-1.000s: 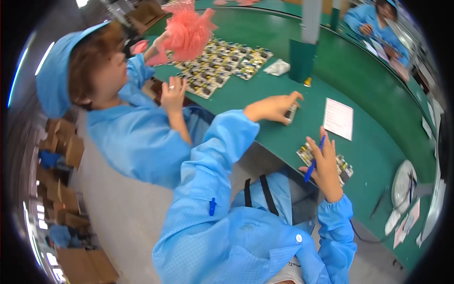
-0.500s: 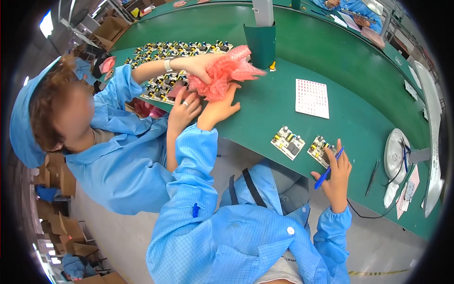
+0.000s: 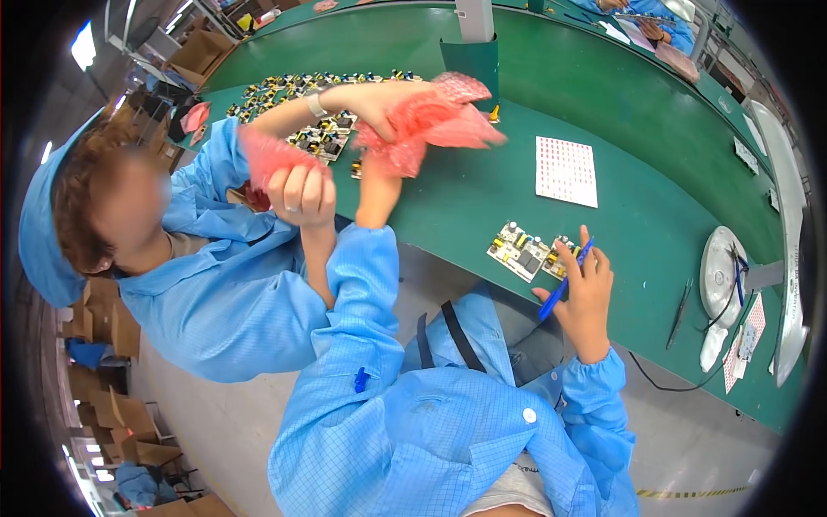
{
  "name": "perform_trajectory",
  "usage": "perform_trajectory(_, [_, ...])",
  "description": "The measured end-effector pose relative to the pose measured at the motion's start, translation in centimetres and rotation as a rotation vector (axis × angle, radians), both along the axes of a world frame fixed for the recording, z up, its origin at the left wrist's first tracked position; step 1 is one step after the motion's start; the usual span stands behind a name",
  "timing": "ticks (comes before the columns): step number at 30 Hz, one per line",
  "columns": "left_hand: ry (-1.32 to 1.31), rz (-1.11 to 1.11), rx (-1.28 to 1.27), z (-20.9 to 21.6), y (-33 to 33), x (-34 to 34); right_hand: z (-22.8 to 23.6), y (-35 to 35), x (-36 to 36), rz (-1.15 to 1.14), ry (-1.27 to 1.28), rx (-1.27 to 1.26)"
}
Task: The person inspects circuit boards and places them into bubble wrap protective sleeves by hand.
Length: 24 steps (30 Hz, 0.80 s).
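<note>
My left hand reaches under a crumpled bunch of pink bubble wrap, its fingers hidden by the wrap. A co-worker's hand grips the same bunch from above. My right hand holds a blue pen between thumb and fingers, other fingers stretched out. Its fingertips lie over a circuit board, partly covered by the hand. A second circuit board lies close against it on the left. The co-worker's other hand clutches another piece of pink bubble wrap.
Several rows of circuit boards lie on the green table near the co-worker. A sheet of small labels lies beyond my boards. Tweezers and a round-based stand are at the right; a post rises at the back.
My right hand has moved left with its board, bringing the boards together. The co-worker's lower hand has pulled left with a piece of wrap. My left hand's fingers have gone out of sight beneath the bunch.
</note>
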<state>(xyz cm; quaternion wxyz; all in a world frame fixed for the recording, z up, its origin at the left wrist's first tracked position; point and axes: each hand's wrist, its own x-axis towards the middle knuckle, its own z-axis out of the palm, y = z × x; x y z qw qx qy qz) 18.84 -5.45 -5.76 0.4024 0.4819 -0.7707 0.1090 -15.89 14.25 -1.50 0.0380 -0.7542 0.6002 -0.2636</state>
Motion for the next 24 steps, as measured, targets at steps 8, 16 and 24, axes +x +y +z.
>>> perform_trajectory(8, [-0.363,-0.255,-0.821,6.1,-3.3,-1.5,-1.8,-0.6,0.7,-0.089,0.043,-0.026])
perform_trajectory(16, [-0.545,-0.041,0.02,-4.4,4.5,-3.7,-2.3,-0.4,-0.1,-0.106,-0.019,-0.036])
perform_trajectory(24, [0.201,0.308,0.356,-1.3,10.9,-6.2,-1.4,0.4,-1.0,-0.033,-0.098,-0.051])
